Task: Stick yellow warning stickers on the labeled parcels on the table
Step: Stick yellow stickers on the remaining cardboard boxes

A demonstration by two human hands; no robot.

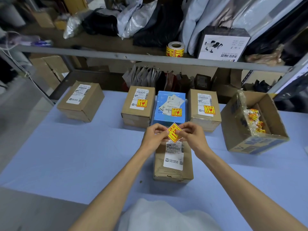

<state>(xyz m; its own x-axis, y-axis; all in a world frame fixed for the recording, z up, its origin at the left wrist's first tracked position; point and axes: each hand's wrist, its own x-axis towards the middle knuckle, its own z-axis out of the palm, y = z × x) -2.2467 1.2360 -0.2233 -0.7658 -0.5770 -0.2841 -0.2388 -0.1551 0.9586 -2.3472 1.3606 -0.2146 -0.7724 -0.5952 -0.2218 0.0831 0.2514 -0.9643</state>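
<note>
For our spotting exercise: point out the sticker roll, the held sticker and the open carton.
sticker roll (175, 53): head view, printed side.
held sticker (173, 131): head view, yellow face.
open carton (255, 145): head view, front wall.

You had on a white top (158, 217), just a blurry pale patch at bottom centre of the frame; left hand (155, 135), right hand (190, 134) and forearms were bare.

We note both forearms bare, stretched forward and converging. Left hand (155, 135) and right hand (191, 135) nearly meet, fingers curled, each thumb and forefinger pinching an opposite edge of one yellow sticker (172, 131). We log the wrists as roughly level.
</note>
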